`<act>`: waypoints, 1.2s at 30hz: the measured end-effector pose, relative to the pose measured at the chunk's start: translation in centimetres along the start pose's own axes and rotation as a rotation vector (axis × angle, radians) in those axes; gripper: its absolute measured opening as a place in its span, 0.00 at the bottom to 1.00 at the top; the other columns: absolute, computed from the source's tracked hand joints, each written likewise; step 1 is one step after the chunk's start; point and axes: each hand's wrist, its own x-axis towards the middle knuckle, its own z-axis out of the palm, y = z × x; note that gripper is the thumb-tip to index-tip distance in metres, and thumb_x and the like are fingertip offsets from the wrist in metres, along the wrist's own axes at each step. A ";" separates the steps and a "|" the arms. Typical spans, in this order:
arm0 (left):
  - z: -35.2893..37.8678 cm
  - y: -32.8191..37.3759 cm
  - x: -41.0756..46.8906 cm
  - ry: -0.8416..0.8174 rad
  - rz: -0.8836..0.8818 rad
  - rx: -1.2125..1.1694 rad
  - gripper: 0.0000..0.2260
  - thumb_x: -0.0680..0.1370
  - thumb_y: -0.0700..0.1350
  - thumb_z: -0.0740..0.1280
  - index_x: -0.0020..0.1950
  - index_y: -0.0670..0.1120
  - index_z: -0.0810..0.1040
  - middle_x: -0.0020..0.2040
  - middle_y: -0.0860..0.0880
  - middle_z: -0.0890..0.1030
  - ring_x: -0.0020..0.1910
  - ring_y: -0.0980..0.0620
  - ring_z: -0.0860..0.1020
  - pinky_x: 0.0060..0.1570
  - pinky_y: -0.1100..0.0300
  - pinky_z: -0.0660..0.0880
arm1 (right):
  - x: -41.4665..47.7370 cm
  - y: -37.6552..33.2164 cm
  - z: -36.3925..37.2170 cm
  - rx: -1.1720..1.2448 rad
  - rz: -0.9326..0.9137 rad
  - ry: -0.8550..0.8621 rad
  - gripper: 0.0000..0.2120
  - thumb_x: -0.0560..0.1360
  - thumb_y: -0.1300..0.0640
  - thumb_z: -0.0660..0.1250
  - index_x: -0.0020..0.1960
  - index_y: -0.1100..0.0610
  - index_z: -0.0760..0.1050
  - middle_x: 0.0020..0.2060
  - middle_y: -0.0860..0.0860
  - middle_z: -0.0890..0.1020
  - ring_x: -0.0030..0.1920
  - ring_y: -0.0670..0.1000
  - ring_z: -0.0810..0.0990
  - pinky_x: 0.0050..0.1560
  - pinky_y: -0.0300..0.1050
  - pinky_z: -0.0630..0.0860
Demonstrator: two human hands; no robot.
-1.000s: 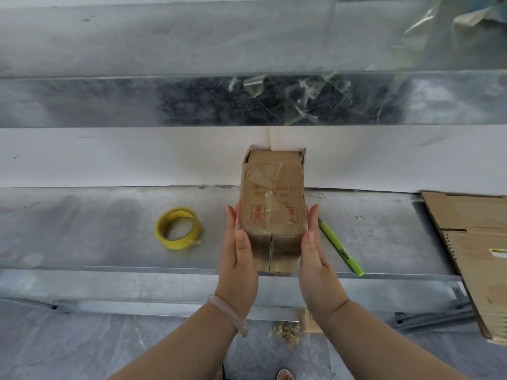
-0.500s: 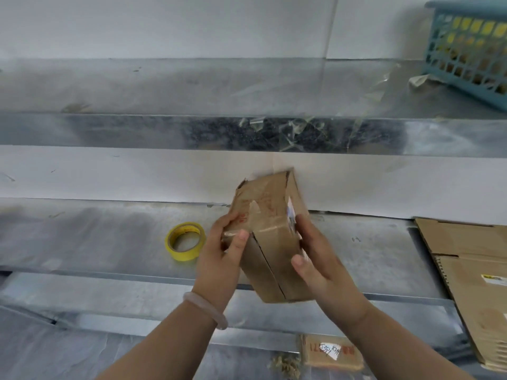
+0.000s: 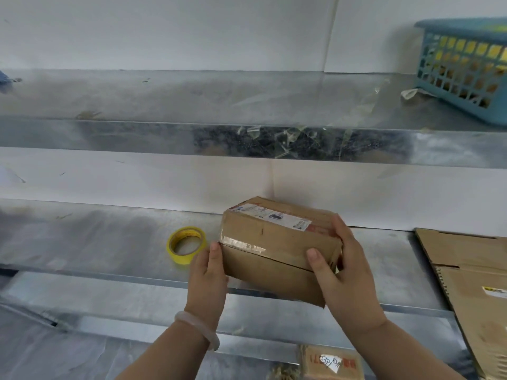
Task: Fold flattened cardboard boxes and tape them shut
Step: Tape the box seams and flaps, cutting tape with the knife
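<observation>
Sideways, cardboard box point(image 3: 277, 250) held over metal shelf point(image 3: 109, 242), left hand point(image 3: 208, 272) and right hand point(image 3: 347, 275), each grip curled round an end

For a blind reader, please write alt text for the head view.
Two hands hold a cardboard box over a metal shelf, the left hand at its left end, the right hand gripping its right end. A yellow tape roll lies on the shelf at left, flat cardboard at right.
</observation>
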 end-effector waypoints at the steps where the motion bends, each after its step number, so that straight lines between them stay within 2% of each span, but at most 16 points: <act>1: -0.4 -0.3 0.4 -0.014 0.078 0.086 0.13 0.81 0.57 0.58 0.45 0.53 0.78 0.46 0.52 0.79 0.51 0.50 0.76 0.52 0.50 0.77 | 0.2 -0.3 -0.2 -0.009 -0.029 -0.007 0.27 0.72 0.38 0.63 0.68 0.30 0.57 0.72 0.36 0.65 0.71 0.37 0.63 0.73 0.42 0.63; 3: -1.0 -0.5 0.9 -0.112 0.108 0.166 0.16 0.78 0.58 0.59 0.62 0.54 0.75 0.54 0.55 0.79 0.57 0.54 0.75 0.52 0.64 0.71 | 0.4 -0.8 -0.4 -0.053 -0.146 -0.045 0.26 0.75 0.45 0.62 0.70 0.33 0.58 0.70 0.25 0.60 0.72 0.32 0.59 0.72 0.31 0.58; 5: -1.3 -1.2 1.7 -0.221 0.061 0.199 0.25 0.78 0.56 0.61 0.75 0.59 0.61 0.62 0.57 0.75 0.61 0.56 0.73 0.59 0.61 0.70 | 0.6 -1.0 -0.3 -0.109 -0.214 -0.131 0.27 0.77 0.48 0.62 0.72 0.35 0.56 0.69 0.20 0.54 0.74 0.31 0.53 0.69 0.24 0.52; 7: -1.4 -1.9 2.1 -0.275 -0.032 0.119 0.22 0.79 0.54 0.61 0.73 0.64 0.62 0.61 0.56 0.76 0.59 0.54 0.75 0.60 0.47 0.75 | 1.0 -1.2 -0.3 -0.099 -0.212 -0.216 0.32 0.76 0.47 0.63 0.74 0.36 0.52 0.71 0.22 0.51 0.75 0.33 0.51 0.70 0.24 0.51; 9: -1.4 -3.2 2.1 -0.266 -0.179 -0.046 0.12 0.81 0.52 0.59 0.63 0.63 0.71 0.57 0.50 0.78 0.55 0.47 0.79 0.51 0.40 0.79 | 1.5 -1.2 -0.2 -0.118 -0.232 -0.267 0.37 0.74 0.43 0.66 0.77 0.39 0.50 0.75 0.29 0.51 0.76 0.35 0.50 0.72 0.30 0.51; 12: -1.2 -4.4 1.3 -0.245 -0.325 -0.222 0.08 0.82 0.50 0.58 0.59 0.56 0.73 0.54 0.46 0.79 0.54 0.39 0.79 0.45 0.44 0.80 | 1.2 -0.7 0.4 -0.242 -0.215 -0.227 0.41 0.69 0.32 0.62 0.77 0.37 0.50 0.77 0.33 0.47 0.77 0.38 0.48 0.72 0.37 0.54; 15: -0.8 -5.1 1.2 -0.251 -0.371 -0.247 0.12 0.82 0.48 0.58 0.65 0.58 0.69 0.57 0.47 0.78 0.55 0.41 0.79 0.42 0.48 0.81 | 0.2 -0.5 1.4 -0.196 0.074 -0.152 0.45 0.64 0.22 0.60 0.76 0.34 0.47 0.76 0.33 0.40 0.78 0.46 0.50 0.74 0.52 0.61; 16: -0.8 -5.3 1.4 -0.257 -0.325 -0.182 0.17 0.82 0.47 0.59 0.69 0.61 0.65 0.60 0.46 0.77 0.55 0.44 0.78 0.44 0.51 0.79 | 0.1 -0.4 1.7 -0.169 0.150 -0.179 0.46 0.63 0.21 0.60 0.76 0.32 0.46 0.76 0.33 0.40 0.78 0.47 0.50 0.73 0.54 0.62; 18: -1.1 -5.5 2.0 -0.277 -0.102 0.069 0.25 0.82 0.45 0.62 0.73 0.64 0.57 0.65 0.49 0.74 0.57 0.54 0.75 0.53 0.59 0.74 | 0.4 0.1 2.1 -0.165 0.164 -0.245 0.47 0.62 0.23 0.60 0.75 0.32 0.45 0.76 0.33 0.41 0.78 0.46 0.49 0.74 0.53 0.61; 20: -1.4 -4.8 2.6 -0.300 0.179 0.285 0.24 0.78 0.53 0.64 0.71 0.66 0.60 0.65 0.61 0.72 0.62 0.65 0.70 0.62 0.61 0.68 | 0.9 0.5 2.2 -0.177 0.115 -0.301 0.47 0.62 0.23 0.61 0.76 0.32 0.46 0.75 0.32 0.39 0.77 0.44 0.48 0.75 0.52 0.59; 22: -1.0 -3.7 2.7 -0.365 0.343 0.336 0.23 0.74 0.59 0.63 0.70 0.64 0.64 0.65 0.64 0.72 0.66 0.63 0.69 0.65 0.61 0.67 | 1.4 0.7 2.4 -0.183 0.077 -0.348 0.48 0.61 0.23 0.62 0.76 0.32 0.47 0.75 0.31 0.38 0.77 0.42 0.45 0.76 0.50 0.57; 25: -0.3 -2.7 2.1 -0.462 0.331 0.178 0.27 0.75 0.56 0.64 0.73 0.57 0.64 0.66 0.61 0.74 0.68 0.58 0.70 0.64 0.61 0.70 | 2.1 0.7 2.3 -0.150 0.018 -0.379 0.46 0.63 0.25 0.66 0.76 0.34 0.53 0.75 0.30 0.39 0.76 0.35 0.43 0.75 0.41 0.53; 27: -0.3 -2.4 1.9 -0.466 0.272 0.071 0.29 0.75 0.52 0.66 0.75 0.54 0.62 0.67 0.61 0.74 0.67 0.60 0.71 0.61 0.65 0.71 | 2.6 0.7 2.0 -0.166 -0.052 -0.425 0.41 0.65 0.30 0.71 0.73 0.32 0.57 0.76 0.31 0.41 0.73 0.30 0.42 0.71 0.30 0.49; 28: -0.5 -2.4 1.8 -0.460 0.255 0.034 0.29 0.75 0.50 0.66 0.74 0.52 0.62 0.67 0.63 0.73 0.66 0.63 0.71 0.59 0.68 0.71 | 2.9 0.8 2.0 -0.188 -0.094 -0.456 0.39 0.66 0.32 0.73 0.71 0.31 0.57 0.76 0.32 0.42 0.73 0.29 0.41 0.70 0.29 0.48; 32: -1.2 -2.9 2.4 -0.487 0.319 0.091 0.27 0.78 0.53 0.61 0.75 0.47 0.61 0.70 0.62 0.70 0.70 0.62 0.67 0.63 0.71 0.66 | 4.4 0.5 2.8 -0.329 -0.229 -0.556 0.36 0.70 0.34 0.68 0.75 0.37 0.58 0.78 0.36 0.45 0.75 0.33 0.37 0.76 0.41 0.47; 36: -1.8 -3.6 4.3 -0.513 0.338 0.211 0.27 0.79 0.54 0.58 0.77 0.49 0.58 0.71 0.61 0.70 0.72 0.61 0.64 0.66 0.70 0.63 | 5.8 0.1 3.7 -0.372 -0.320 -0.606 0.33 0.73 0.43 0.71 0.74 0.39 0.60 0.74 0.33 0.49 0.75 0.33 0.36 0.74 0.37 0.45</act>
